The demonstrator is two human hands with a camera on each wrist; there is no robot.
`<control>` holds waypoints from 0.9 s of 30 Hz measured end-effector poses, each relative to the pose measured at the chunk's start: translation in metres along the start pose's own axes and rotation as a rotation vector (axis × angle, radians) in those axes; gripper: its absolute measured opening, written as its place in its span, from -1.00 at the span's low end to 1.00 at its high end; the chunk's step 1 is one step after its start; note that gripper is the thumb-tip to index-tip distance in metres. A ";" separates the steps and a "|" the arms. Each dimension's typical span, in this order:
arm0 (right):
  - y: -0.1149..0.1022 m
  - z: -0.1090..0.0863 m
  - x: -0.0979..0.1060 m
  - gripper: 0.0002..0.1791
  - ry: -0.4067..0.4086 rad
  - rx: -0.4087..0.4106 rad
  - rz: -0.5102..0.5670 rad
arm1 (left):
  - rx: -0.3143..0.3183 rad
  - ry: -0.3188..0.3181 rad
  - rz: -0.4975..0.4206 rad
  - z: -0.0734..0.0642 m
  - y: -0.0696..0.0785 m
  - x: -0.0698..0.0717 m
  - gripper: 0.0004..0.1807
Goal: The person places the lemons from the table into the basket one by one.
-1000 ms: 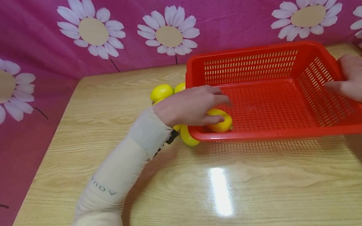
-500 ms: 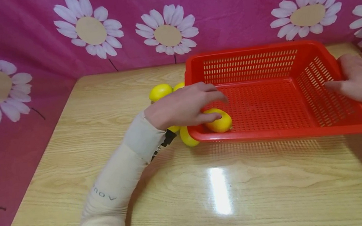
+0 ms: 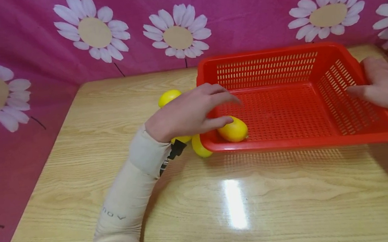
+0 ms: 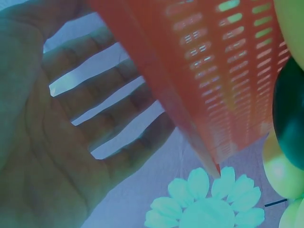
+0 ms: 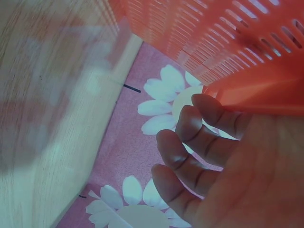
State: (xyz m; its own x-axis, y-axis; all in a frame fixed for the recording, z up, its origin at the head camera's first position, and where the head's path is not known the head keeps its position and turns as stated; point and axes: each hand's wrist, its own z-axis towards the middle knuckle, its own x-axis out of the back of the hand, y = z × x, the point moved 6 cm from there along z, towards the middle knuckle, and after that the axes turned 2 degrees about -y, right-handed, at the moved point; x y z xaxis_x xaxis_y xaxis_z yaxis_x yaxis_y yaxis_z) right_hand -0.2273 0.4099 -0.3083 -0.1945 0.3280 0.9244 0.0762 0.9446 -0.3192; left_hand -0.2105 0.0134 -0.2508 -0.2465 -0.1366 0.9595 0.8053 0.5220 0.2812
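Note:
A red plastic basket with slotted walls stands on the table. One lemon lies in its front left corner. Over the basket's left rim reaches my left hand, fingers spread and bent gently, the thumb overlapping the lemon in the head view. In the left wrist view the left hand has nothing in its palm, its fingers passing behind the rim. My right hand holds the right rim, thumb inside; its other fingers bend outside the wall in the right wrist view.
Several more lemons lie against the basket's outer left side, among them a back one and a front one. A dark green rounded thing shows beside them in the left wrist view. A flowered pink cloth hangs behind the table.
My left hand has drifted left and slightly up, uncovering more of the lemon in the basket. The basket and my right hand have stayed in place.

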 end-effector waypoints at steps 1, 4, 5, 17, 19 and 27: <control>0.000 0.000 0.000 -0.29 -0.002 -0.001 0.003 | 0.008 0.009 -0.007 -0.001 -0.001 0.001 -0.52; -0.001 0.000 -0.001 -0.28 -0.003 -0.004 0.005 | 0.029 0.023 -0.014 -0.005 -0.003 0.003 -0.50; -0.001 0.000 -0.001 -0.28 -0.005 -0.003 0.007 | 0.038 0.023 -0.015 -0.006 -0.004 0.003 -0.50; 0.004 0.005 -0.001 -0.27 0.013 -0.014 -0.003 | 0.049 0.081 -0.035 -0.015 -0.012 0.011 -0.51; 0.004 0.004 -0.002 -0.27 0.017 -0.018 -0.001 | 0.049 0.095 -0.043 -0.017 -0.014 0.013 -0.51; -0.002 -0.001 0.001 -0.29 0.017 -0.011 -0.009 | 0.060 0.107 -0.049 -0.020 -0.017 0.018 -0.51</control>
State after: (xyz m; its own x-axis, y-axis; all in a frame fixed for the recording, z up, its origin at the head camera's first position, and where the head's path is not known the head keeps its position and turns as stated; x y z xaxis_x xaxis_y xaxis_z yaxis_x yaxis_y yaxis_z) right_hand -0.2263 0.4083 -0.3067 -0.1790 0.3191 0.9307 0.0852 0.9474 -0.3084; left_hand -0.2175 -0.0148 -0.2381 -0.2236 -0.2502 0.9420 0.7589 0.5617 0.3294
